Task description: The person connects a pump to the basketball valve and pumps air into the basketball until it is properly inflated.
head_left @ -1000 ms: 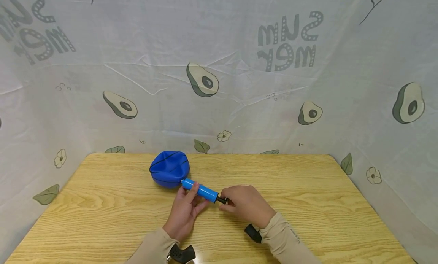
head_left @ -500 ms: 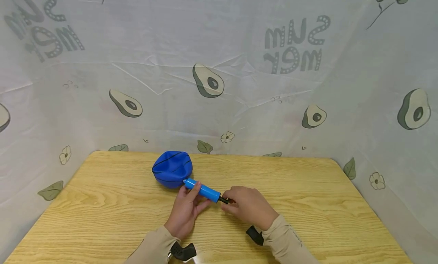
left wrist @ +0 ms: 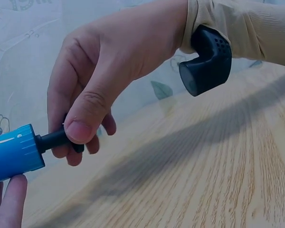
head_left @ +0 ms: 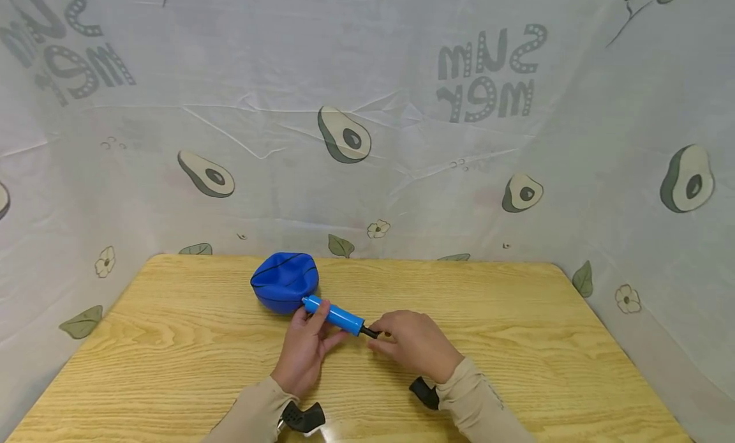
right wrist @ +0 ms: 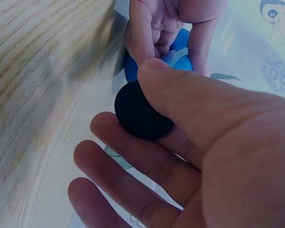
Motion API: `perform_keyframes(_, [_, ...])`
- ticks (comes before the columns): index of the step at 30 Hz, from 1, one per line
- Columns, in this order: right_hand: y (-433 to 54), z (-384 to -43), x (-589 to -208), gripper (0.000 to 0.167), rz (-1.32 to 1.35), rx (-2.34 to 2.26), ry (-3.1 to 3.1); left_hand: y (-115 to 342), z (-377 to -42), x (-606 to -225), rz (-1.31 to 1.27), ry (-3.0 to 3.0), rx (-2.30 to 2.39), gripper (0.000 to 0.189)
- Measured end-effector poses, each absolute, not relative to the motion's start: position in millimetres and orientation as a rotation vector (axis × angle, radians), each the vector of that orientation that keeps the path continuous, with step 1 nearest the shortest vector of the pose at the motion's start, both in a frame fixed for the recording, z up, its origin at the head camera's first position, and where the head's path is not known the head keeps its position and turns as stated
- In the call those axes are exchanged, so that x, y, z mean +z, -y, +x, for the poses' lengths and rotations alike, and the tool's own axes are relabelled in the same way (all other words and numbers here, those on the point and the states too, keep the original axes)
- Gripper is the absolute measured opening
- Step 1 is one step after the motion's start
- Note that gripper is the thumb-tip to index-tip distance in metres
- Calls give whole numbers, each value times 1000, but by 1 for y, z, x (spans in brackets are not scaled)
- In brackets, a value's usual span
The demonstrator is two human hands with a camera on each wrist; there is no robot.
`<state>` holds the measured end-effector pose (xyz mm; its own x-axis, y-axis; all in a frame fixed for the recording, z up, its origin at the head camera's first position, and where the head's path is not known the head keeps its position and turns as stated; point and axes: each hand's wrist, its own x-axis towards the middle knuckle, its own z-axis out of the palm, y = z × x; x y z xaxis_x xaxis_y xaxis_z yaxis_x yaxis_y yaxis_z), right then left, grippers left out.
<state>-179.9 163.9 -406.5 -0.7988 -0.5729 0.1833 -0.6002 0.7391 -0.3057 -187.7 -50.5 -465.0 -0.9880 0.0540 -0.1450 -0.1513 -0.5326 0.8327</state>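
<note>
A dented blue ball (head_left: 284, 283) with black lines lies toward the back left of the table. Against its lower right side is the tip of a small blue hand pump (head_left: 339, 317); whether a needle sits in the ball is too small to see. My left hand (head_left: 302, 353) grips the pump's barrel, thumb on top. With thumb and fingers my right hand (head_left: 415, 343) pinches the black plunger handle (right wrist: 137, 111). In the left wrist view a short stretch of black rod (left wrist: 52, 140) shows between barrel and right hand (left wrist: 99, 71).
The wooden table (head_left: 488, 315) has a pale printed curtain (head_left: 402, 194) behind it and at both sides. Each wrist carries a black camera mount, the left mount (head_left: 304, 419) close to the tabletop.
The view has shifted slightly back and forth. Both hands keep their holds on the pump, and its tip stays at the ball. Little else differs.
</note>
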Motion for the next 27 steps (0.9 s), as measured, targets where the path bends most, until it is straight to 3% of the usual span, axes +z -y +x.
perform_keyframes(27, [-174,-177,-407,6,814,601,3072,71,-200,-465,-283,-1462,2738,46])
